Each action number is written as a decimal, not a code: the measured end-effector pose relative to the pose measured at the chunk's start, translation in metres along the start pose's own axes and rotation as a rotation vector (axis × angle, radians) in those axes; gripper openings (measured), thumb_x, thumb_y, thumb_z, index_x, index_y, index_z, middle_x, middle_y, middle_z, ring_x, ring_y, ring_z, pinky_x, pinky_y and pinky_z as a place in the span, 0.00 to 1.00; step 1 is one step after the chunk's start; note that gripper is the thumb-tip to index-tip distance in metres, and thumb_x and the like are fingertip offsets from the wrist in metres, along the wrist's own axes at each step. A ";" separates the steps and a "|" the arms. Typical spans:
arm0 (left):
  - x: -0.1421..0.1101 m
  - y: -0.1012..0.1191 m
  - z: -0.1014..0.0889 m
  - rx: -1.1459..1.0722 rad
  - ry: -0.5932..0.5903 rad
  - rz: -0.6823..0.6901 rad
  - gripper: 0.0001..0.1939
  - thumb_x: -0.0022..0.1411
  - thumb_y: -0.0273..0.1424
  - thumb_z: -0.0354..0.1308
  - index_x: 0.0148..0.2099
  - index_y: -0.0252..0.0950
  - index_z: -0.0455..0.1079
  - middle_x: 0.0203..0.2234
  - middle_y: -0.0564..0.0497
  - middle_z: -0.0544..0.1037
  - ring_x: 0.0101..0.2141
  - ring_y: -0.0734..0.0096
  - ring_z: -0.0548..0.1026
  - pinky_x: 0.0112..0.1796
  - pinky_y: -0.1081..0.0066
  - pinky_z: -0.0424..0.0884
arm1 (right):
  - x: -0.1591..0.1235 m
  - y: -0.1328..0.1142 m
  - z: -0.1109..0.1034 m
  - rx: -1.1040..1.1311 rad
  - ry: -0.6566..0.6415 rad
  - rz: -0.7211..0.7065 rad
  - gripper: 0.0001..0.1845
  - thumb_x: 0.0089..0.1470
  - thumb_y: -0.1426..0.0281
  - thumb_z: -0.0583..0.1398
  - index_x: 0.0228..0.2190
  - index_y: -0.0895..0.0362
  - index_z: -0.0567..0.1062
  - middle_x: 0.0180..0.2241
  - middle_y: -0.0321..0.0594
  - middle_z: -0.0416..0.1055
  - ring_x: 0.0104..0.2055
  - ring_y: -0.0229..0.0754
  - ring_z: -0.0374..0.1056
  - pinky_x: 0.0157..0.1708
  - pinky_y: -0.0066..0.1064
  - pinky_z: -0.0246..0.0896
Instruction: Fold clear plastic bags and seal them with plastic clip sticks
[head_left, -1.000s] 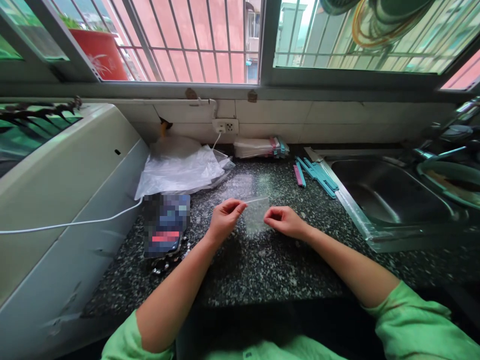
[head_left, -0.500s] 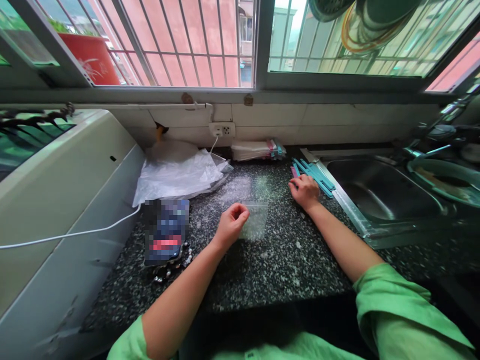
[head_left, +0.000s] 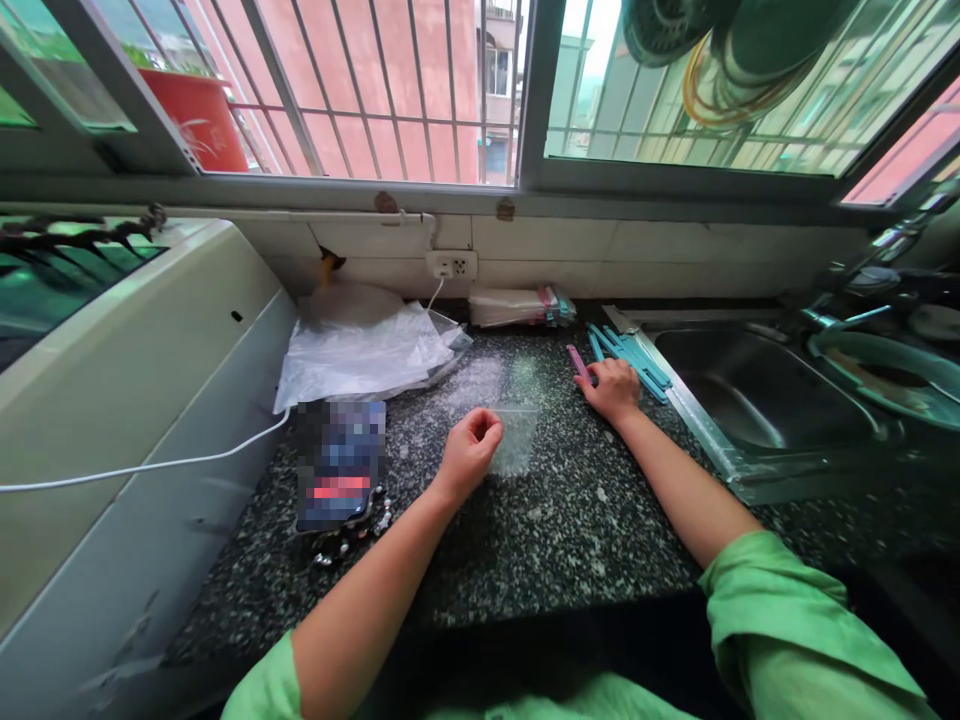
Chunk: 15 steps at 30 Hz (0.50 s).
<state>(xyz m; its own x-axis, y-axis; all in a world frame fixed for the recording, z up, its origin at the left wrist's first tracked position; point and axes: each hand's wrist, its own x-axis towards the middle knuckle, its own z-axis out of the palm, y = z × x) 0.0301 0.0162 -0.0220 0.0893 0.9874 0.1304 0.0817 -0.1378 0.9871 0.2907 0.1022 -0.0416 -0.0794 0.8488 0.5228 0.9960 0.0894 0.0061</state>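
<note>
My left hand (head_left: 471, 450) is closed in a pinch on the left edge of a small clear zip bag (head_left: 517, 440), which hangs just above or rests on the speckled counter; I cannot tell which. The bag looks flat and see-through. Over to the right, my right hand (head_left: 611, 388) has its fingers closed on a slim pink sealing clip (head_left: 578, 362), whose far end sticks out past the fingertips. Several teal sealing clips (head_left: 637, 358) lie in a loose pile right behind that hand, beside the sink edge.
Clear bags with pink and teal clips in them (head_left: 517, 306) lie by the wall. White plastic bags (head_left: 360, 350) and a blurred-out phone (head_left: 341, 465) with a beaded strap (head_left: 382, 505) are at left. A sink (head_left: 757, 380) stands right. A white cable (head_left: 150, 467) crosses the left side.
My right hand has drawn the pink clip out from the teal pile, a little to the left. My left hand keeps its pinch on the zip bag. The view has shifted slightly.
</note>
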 end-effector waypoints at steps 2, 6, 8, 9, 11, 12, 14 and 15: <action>0.000 -0.001 0.001 -0.018 -0.012 -0.002 0.07 0.49 0.33 0.53 0.24 0.35 0.61 0.18 0.57 0.63 0.21 0.78 0.60 0.24 0.75 0.58 | -0.002 0.001 0.003 -0.022 0.023 0.034 0.18 0.49 0.56 0.57 0.30 0.59 0.76 0.30 0.51 0.72 0.36 0.50 0.61 0.32 0.37 0.49; 0.001 0.000 0.001 -0.016 -0.064 -0.036 0.05 0.48 0.31 0.52 0.24 0.35 0.62 0.18 0.57 0.65 0.21 0.78 0.61 0.24 0.76 0.58 | -0.005 0.004 0.008 -0.036 0.051 0.029 0.17 0.51 0.58 0.56 0.24 0.57 0.75 0.27 0.50 0.72 0.34 0.49 0.62 0.31 0.37 0.48; 0.000 0.001 0.002 -0.021 -0.073 -0.041 0.05 0.48 0.30 0.52 0.24 0.35 0.61 0.18 0.56 0.66 0.21 0.78 0.62 0.24 0.76 0.59 | -0.007 0.004 0.008 -0.029 0.064 0.027 0.17 0.52 0.60 0.54 0.23 0.57 0.74 0.26 0.50 0.72 0.33 0.49 0.62 0.30 0.37 0.48; 0.000 0.002 0.001 -0.028 -0.072 -0.039 0.05 0.49 0.31 0.52 0.24 0.35 0.61 0.19 0.56 0.66 0.21 0.78 0.62 0.24 0.76 0.59 | -0.007 0.004 0.007 -0.024 0.067 0.030 0.17 0.52 0.61 0.54 0.22 0.58 0.74 0.25 0.50 0.72 0.32 0.49 0.62 0.30 0.37 0.48; 0.000 0.002 0.001 -0.041 -0.080 -0.033 0.07 0.50 0.33 0.53 0.24 0.35 0.61 0.19 0.56 0.67 0.21 0.78 0.61 0.24 0.75 0.59 | -0.007 0.002 0.005 -0.008 0.052 0.043 0.16 0.52 0.62 0.54 0.21 0.58 0.74 0.24 0.50 0.72 0.32 0.48 0.62 0.30 0.37 0.48; 0.001 0.001 0.001 -0.044 -0.088 -0.032 0.08 0.50 0.34 0.53 0.24 0.35 0.61 0.19 0.56 0.67 0.21 0.78 0.61 0.24 0.75 0.59 | -0.007 0.001 0.003 0.002 0.038 0.054 0.15 0.52 0.63 0.55 0.22 0.58 0.75 0.25 0.50 0.73 0.32 0.48 0.62 0.30 0.37 0.48; 0.002 -0.001 0.001 -0.036 -0.111 -0.030 0.10 0.50 0.36 0.53 0.24 0.35 0.61 0.18 0.56 0.66 0.20 0.78 0.60 0.24 0.75 0.58 | -0.007 -0.003 -0.002 0.026 0.011 0.069 0.14 0.51 0.64 0.55 0.23 0.58 0.75 0.26 0.49 0.73 0.32 0.48 0.63 0.30 0.36 0.48; 0.002 -0.003 0.001 -0.029 -0.120 -0.030 0.11 0.50 0.37 0.54 0.23 0.35 0.62 0.17 0.56 0.65 0.20 0.78 0.60 0.24 0.75 0.58 | -0.008 -0.005 -0.004 0.041 0.006 0.070 0.13 0.51 0.64 0.56 0.24 0.58 0.75 0.26 0.49 0.73 0.33 0.48 0.63 0.31 0.36 0.49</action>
<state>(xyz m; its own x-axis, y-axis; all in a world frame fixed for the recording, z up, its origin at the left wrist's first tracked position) 0.0311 0.0189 -0.0249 0.2052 0.9746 0.0900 0.0573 -0.1038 0.9929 0.2866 0.0925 -0.0421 -0.0090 0.8506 0.5257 0.9965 0.0512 -0.0657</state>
